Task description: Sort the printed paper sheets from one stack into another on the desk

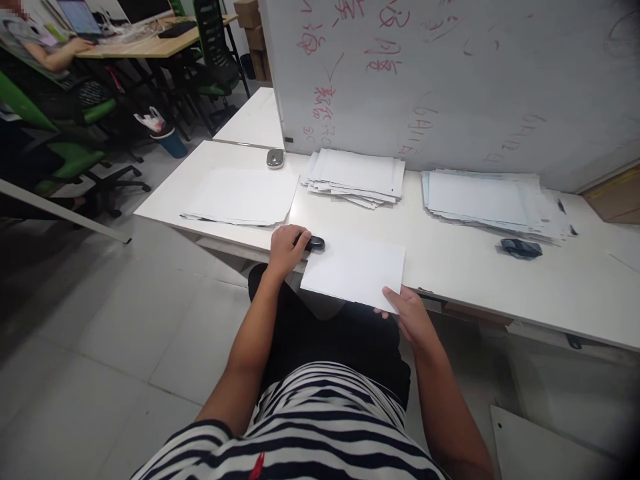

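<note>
My left hand is closed around a black stapler, whose front end meets the upper left corner of some white paper. Whether the stapler's jaws are pressed together cannot be seen. At the paper's lower right corner my right hand grips it, thumb on top and fingers beneath. The paper lies partly over the white table's front edge, above my lap. To the left rest a few white sheets, slightly fanned at the near edge.
Two paper stacks, one in the middle and one at right, stand before a whiteboard with red writing. A small grey case and a dark crumpled item lie on the table. Another person sits at a desk, far left.
</note>
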Motion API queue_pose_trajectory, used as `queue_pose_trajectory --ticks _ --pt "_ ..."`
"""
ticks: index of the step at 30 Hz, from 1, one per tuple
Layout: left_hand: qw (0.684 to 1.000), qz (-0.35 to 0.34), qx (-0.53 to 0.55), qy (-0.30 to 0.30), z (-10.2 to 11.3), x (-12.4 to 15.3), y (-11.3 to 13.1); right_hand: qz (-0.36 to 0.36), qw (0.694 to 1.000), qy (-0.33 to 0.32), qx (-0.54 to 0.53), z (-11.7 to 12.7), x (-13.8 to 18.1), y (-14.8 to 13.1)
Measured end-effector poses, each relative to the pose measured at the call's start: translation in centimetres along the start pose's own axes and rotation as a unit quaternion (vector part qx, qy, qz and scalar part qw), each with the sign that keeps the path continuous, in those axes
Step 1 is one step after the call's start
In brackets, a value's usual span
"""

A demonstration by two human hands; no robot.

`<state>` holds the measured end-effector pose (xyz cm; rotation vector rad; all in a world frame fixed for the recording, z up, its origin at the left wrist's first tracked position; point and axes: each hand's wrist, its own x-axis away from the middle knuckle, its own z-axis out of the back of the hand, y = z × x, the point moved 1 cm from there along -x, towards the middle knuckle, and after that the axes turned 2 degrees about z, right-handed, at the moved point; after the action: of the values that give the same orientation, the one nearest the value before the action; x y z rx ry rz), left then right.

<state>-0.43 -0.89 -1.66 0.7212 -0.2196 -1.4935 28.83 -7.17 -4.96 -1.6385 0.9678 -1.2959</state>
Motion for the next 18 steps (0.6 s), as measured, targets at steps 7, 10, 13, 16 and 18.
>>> queue_pose_trajectory --ticks 7,10,13,16,18 --pt "0.997 0.064 -0.022 0.034 -0.3 0.3 1.4 -0.005 1.0 -0.005 0.014 -0.1 0.1 0.3" --pt "0.997 0.07 -0.017 0.037 -0.6 0.5 1.7 -0.002 1.0 -0.001 0.018 -0.1 0.0 0.5" --pt "0.996 0.066 -0.03 0.045 -0.9 0.5 1.9 0.002 1.0 0.004 0.021 -0.1 -0.2 0.6" --pt "0.996 0.063 -0.049 0.039 -1.1 0.4 1.9 0.005 1.0 0.011 0.019 -0.1 -0.2 0.7" --pt "0.996 0.065 -0.053 0.039 -1.1 0.3 1.7 0.007 1.0 0.01 0.02 -0.2 -0.1 0.7"
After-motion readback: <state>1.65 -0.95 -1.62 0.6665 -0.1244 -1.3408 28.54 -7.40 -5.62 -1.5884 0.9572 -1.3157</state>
